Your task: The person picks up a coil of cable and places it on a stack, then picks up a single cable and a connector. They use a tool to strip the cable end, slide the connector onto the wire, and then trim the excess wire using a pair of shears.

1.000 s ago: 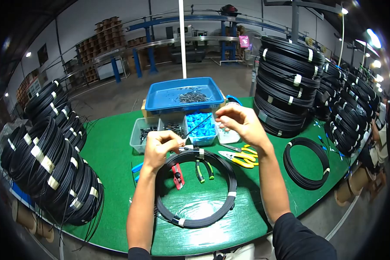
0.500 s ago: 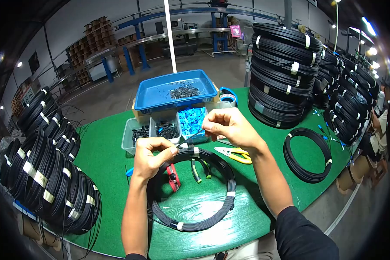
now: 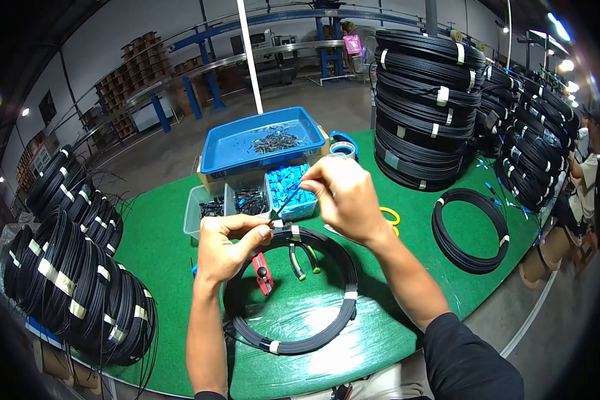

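Observation:
My left hand (image 3: 230,247) pinches a thin black cable (image 3: 287,204) between thumb and fingers. My right hand (image 3: 347,197) has its fingertips closed on the cable's upper end, so a short slanting length shows between the hands. What exactly sits in the right fingertips is too small to make out. Below both hands lies a black cable coil (image 3: 313,345) bound with white tape. Inside the ring are a red tool (image 3: 263,275) and a cutter with green-tipped black handles (image 3: 298,262). A yellow-handled tool (image 3: 391,217) is partly hidden behind my right wrist.
Clear bins (image 3: 195,212) hold black parts and blue connectors (image 3: 289,180). Behind them stands a blue tray (image 3: 230,160) with small black pieces. Coil stacks rise at left (image 3: 80,287) and right (image 3: 427,107); another coil (image 3: 470,263) lies on the green tabletop (image 3: 407,293). A person stands far right.
My right hand has shifted up and left relative to my left hand, and more of the cable shows between them. The whole view has shifted slightly.

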A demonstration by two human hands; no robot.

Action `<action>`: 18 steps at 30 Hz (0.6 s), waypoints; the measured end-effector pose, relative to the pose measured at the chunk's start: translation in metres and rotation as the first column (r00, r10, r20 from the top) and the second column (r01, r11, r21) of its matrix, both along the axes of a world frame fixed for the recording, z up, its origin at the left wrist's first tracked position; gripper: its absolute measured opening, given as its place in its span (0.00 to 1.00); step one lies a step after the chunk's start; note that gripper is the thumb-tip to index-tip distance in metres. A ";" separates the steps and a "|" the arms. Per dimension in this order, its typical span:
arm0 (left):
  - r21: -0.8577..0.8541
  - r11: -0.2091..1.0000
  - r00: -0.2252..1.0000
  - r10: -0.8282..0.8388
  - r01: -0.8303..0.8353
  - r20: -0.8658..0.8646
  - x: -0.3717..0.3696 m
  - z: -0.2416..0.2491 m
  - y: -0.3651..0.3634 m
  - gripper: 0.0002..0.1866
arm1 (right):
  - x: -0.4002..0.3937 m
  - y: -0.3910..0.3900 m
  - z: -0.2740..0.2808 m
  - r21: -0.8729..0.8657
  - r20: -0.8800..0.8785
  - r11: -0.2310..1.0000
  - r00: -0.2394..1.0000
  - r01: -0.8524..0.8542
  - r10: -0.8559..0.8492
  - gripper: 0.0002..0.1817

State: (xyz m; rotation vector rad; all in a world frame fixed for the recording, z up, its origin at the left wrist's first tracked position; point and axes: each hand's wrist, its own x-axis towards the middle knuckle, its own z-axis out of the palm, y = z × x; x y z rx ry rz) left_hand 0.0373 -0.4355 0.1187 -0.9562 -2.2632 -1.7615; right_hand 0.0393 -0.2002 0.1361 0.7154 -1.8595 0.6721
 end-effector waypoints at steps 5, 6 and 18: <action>-0.054 0.999 1.000 0.006 -0.006 -0.016 0.002 0.001 0.001 0.05 | 0.005 -0.005 -0.003 -0.498 0.538 0.841 0.685 -0.212 0.491 0.08; 0.005 1.000 0.999 0.028 -0.028 -0.032 -0.001 -0.003 0.000 0.06 | 0.001 0.007 -0.002 -0.666 0.559 0.660 0.353 -0.348 0.750 0.12; -0.005 0.998 0.997 0.056 -0.056 -0.045 -0.003 -0.008 0.004 0.06 | 0.003 -0.009 -0.005 -0.149 0.251 0.987 0.963 -0.062 0.099 0.06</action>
